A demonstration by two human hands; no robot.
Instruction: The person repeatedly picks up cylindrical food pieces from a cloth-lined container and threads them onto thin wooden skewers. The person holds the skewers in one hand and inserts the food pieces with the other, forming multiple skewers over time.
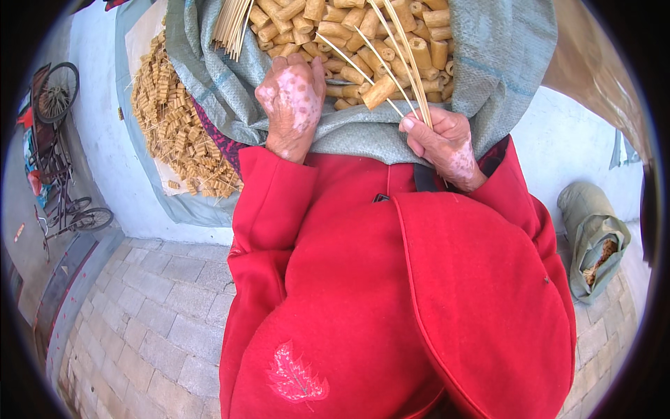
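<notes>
Short hollow tan tubes of a fried-dough-like food (335, 31) fill an open woven plastic sack (497, 68) in front of me. My right hand (442, 141) grips several thin wooden skewers (413, 68) that fan out over the sack. One tan tube (379, 92) lies across or on one of these skewers; which one is hard to tell. My left hand (294, 97) is at the sack's near left edge with its fingers curled, back up, beside the tubes; whether it holds one is hidden. A bundle of skewers (230, 26) rests on the sack's upper left.
At left, a heap of skewered tan pieces (172, 115) lies on a sheet (209, 209). A tricycle (57, 173) stands farther left. A rolled-down sack (589, 235) with tan pieces inside is on the right, by grey paving (172, 298).
</notes>
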